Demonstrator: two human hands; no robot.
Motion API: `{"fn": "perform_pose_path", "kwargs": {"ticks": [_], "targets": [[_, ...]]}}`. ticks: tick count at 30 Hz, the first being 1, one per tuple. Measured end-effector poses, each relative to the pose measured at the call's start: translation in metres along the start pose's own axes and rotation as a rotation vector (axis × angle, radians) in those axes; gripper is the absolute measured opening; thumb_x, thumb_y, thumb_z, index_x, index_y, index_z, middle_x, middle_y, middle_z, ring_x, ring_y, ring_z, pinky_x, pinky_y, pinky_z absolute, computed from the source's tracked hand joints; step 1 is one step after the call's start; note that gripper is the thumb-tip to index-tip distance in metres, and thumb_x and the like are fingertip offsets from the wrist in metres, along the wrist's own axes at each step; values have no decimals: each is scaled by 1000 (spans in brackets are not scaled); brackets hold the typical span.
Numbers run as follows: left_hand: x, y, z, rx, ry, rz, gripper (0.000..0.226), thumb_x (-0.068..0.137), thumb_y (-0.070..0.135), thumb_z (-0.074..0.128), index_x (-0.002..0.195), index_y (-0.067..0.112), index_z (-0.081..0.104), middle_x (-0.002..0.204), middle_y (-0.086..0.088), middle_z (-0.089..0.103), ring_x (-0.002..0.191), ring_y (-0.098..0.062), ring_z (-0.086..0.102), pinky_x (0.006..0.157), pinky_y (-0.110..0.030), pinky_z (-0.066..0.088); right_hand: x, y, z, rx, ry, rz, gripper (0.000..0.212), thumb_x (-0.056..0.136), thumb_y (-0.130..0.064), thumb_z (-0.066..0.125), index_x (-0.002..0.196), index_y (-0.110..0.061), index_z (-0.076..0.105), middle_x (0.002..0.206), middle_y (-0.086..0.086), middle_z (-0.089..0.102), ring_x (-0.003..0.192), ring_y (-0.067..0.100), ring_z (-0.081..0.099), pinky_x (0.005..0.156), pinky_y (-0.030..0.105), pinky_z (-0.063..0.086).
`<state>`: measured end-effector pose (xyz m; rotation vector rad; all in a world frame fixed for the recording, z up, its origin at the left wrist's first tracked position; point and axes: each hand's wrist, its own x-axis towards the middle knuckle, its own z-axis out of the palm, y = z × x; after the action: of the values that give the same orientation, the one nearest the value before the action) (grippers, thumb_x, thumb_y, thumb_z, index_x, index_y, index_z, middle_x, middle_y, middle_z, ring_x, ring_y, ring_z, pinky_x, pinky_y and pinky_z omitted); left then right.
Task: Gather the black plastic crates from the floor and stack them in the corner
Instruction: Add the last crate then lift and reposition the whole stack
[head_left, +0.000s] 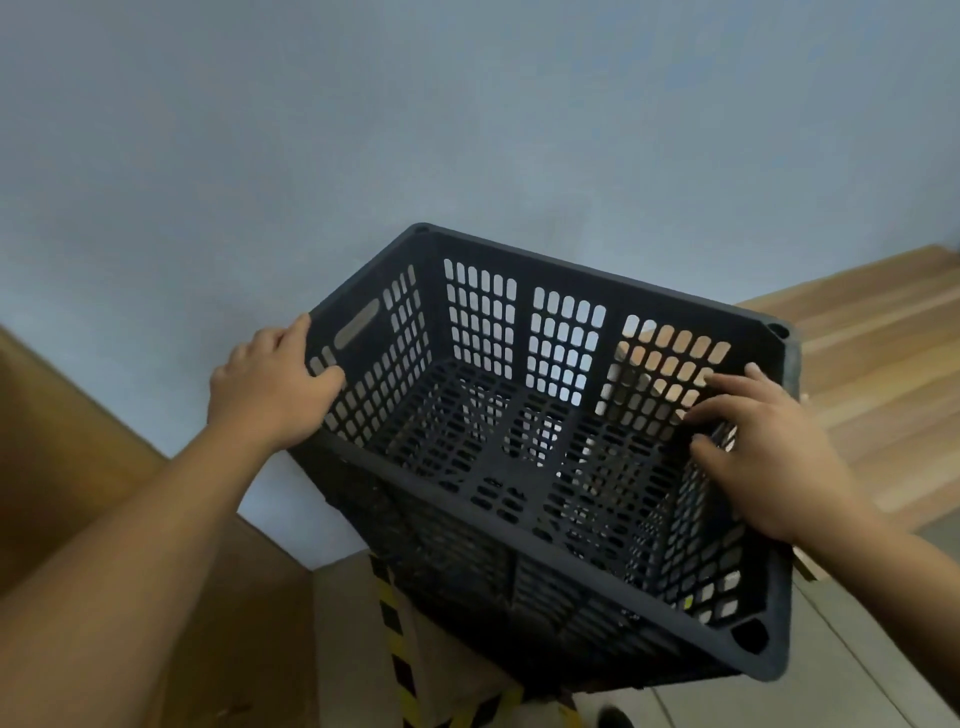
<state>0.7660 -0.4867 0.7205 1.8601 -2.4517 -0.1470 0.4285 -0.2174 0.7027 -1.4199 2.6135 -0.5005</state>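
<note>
A black plastic crate (524, 470) with slotted walls and floor fills the middle of the view, open side up and empty, held above the floor. My left hand (267, 389) grips its left rim beside the handle slot, thumb over the edge. On the right wall, my right hand (763, 447) has its fingers hooked inside through the rim. Darker lattice under the near wall may be a second crate beneath; I cannot tell for sure.
A pale blue wall (363, 130) stands straight ahead. A brown panel (78, 467) runs along the left. Wooden planks (872, 338) lie at the right. Yellow-and-black hazard tape (397, 644) marks the grey floor below the crate.
</note>
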Motion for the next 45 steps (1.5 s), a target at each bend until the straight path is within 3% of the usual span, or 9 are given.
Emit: {"fn": "perform_pose_path", "kwargs": {"ticks": [5, 9, 16, 22, 29, 35, 39, 42, 45], "targets": [[-27, 14, 6, -31, 20, -98, 80, 101, 58, 41, 170, 23, 17, 166, -19, 36, 146, -44, 39, 117, -58, 35, 39, 20, -13, 5, -33, -103, 13, 90, -22, 73, 101, -29, 76, 151, 1, 55, 154, 21, 28, 121, 51, 27], [-49, 29, 10, -29, 31, -180, 84, 101, 62, 37, 170, 20, 14, 167, -21, 34, 147, -45, 38, 118, -58, 34, 86, 35, -19, -59, -107, -208, 9, 91, -26, 73, 98, -32, 75, 150, -1, 56, 154, 19, 27, 122, 56, 26], [-72, 44, 15, -25, 66, -305, 81, 103, 59, 36, 169, 16, 18, 159, -25, 41, 141, -44, 45, 114, -57, 40, 170, 41, -17, -78, -171, -384, 10, 90, -21, 74, 93, -31, 75, 146, 2, 60, 152, 21, 32, 120, 52, 28], [-82, 73, 18, -56, 90, -437, 82, 102, 56, 36, 169, 12, 19, 159, -26, 41, 143, -45, 42, 116, -57, 37, 234, 37, -13, -132, -187, -522, 10, 91, -25, 74, 101, -25, 77, 147, 4, 59, 152, 22, 32, 121, 49, 27], [-88, 115, 26, -58, 119, -568, 85, 101, 59, 34, 170, 12, 18, 158, -25, 43, 143, -43, 43, 116, -54, 36, 290, 43, -13, -98, -160, -610, 45, 86, -15, 78, 131, -16, 68, 162, 11, 40, 154, 31, 26, 121, 49, 26], [-94, 125, 25, -109, 136, -561, 83, 100, 58, 39, 169, 14, 22, 160, -23, 42, 145, -43, 42, 117, -55, 37, 300, 49, -12, -99, -117, -579, 67, 87, -11, 75, 149, -12, 51, 166, 15, 30, 155, 34, 20, 125, 46, 16], [-101, 107, 23, -262, 195, -486, 71, 101, 52, 44, 164, 20, 38, 155, -16, 52, 140, -38, 51, 115, -56, 45, 280, 55, -10, -14, -116, -385, 86, 88, -15, 70, 161, -14, 25, 165, 17, 28, 148, 39, 31, 122, 49, 28], [-103, 105, 21, -391, 243, -462, 60, 103, 42, 49, 161, 28, 42, 154, -8, 56, 134, -34, 57, 109, -54, 51, 247, 66, -18, 72, -193, -206, 80, 86, -21, 69, 154, -19, 25, 145, 24, 47, 122, 46, 54, 103, 55, 47], [-97, 105, 20, -378, 229, -461, 57, 104, 40, 47, 161, 33, 40, 146, -10, 63, 125, -38, 61, 99, -53, 52, 204, 79, -27, 149, -231, -69, 61, 91, -15, 64, 142, -21, 32, 115, 23, 60, 92, 43, 61, 83, 48, 52]]}}
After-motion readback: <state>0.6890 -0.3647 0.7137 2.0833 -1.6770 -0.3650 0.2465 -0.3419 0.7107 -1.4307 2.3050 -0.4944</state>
